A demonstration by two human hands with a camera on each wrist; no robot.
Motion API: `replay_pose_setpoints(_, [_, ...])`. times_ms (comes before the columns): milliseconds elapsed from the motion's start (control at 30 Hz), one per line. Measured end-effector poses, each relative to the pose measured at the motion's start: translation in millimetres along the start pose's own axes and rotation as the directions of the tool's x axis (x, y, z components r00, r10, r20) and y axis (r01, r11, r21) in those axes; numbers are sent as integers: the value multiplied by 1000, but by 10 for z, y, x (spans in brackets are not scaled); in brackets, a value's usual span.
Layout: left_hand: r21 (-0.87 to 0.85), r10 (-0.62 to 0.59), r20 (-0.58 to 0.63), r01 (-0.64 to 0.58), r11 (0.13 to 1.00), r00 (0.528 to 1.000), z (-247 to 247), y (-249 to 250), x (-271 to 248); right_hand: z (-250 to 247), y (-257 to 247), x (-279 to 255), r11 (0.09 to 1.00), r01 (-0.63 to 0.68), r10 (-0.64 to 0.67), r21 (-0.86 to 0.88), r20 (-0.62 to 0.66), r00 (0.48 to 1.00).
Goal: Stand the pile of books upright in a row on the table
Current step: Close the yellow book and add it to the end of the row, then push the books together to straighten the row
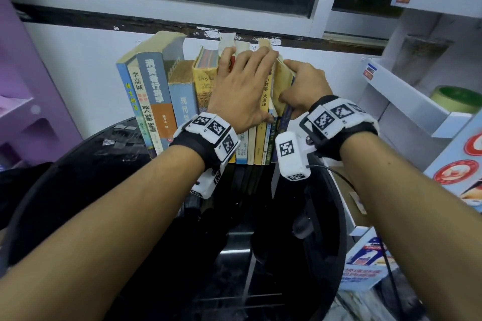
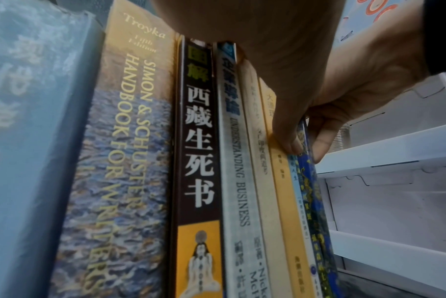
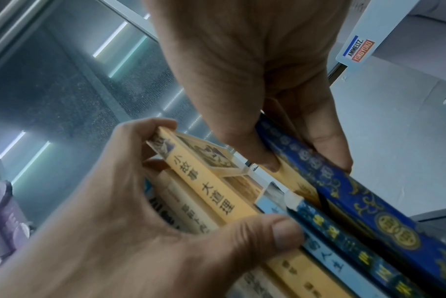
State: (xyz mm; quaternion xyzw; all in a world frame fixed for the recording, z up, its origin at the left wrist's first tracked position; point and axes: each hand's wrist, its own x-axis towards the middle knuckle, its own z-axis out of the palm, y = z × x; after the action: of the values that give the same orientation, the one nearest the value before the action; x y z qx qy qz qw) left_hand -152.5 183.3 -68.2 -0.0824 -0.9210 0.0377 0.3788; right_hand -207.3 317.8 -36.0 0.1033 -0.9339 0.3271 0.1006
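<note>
A row of books (image 1: pixel 156 91) stands upright on the black round table (image 1: pixel 104 190), backs to the white wall. My left hand (image 1: pixel 245 65) reaches over the middle books; its fingers curl over the top of the yellow-spined book (image 3: pixel 216 193) and its neighbours, and the thumb presses on their spines. At the right end of the row, my right hand (image 1: pixel 292 78) pinches the dark blue book with gold ornaments (image 3: pixel 369 205), thumb on one cover and fingers on the other. It stands slightly apart from the thin books beside it. The Troyka handbook (image 2: pixel 130 141) stands left of my left hand.
A white shelf unit (image 1: pixel 407 101) rises close to the right of the row and holds a green tape roll (image 1: pixel 456 98). A purple cabinet (image 1: pixel 26 86) stands at the left. Printed packs (image 1: pixel 365 268) lie by the table's right edge. The near table surface is bare dark glass.
</note>
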Motion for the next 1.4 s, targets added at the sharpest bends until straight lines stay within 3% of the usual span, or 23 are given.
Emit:
replay_pose_setpoints(600, [6,56,20,-56,998,998,-62,-89,5,77,85,-81,999,52,-52,9,41,998])
replay_pose_setpoints(733, [-16,60,-43,-60,998,997,-109,-183,-47,63,124,-145,997,65,-66,49,36,997])
replay_pose_setpoints(867, [-85,-74,-110,65,994,991,-156,-346,-143,-2,164,-220,991,27,-29,134,14,999])
replay_pose_setpoints(1000, [-198,-257,-216,215,956,942,-258,-579,-301,-26,229,-290,985,-20,19,173,8,1000])
replay_pose_setpoints(1100, [-312,-392,-319,295,903,863,-307,-808,-497,-14,288,-374,966,-31,28,258,15,999])
replay_pose_setpoints(1167, [-387,-510,-304,385,838,804,-303,-968,-632,43,331,-434,950,-26,20,311,22,1000])
replay_pose_setpoints(1300, [-526,-656,-60,535,661,752,-261,-1193,-847,209,381,-549,921,-36,6,388,79,997])
replay_pose_setpoints(1400, [-705,-664,181,567,427,726,-224,-1292,-945,304,366,-617,899,-30,11,438,47,999])
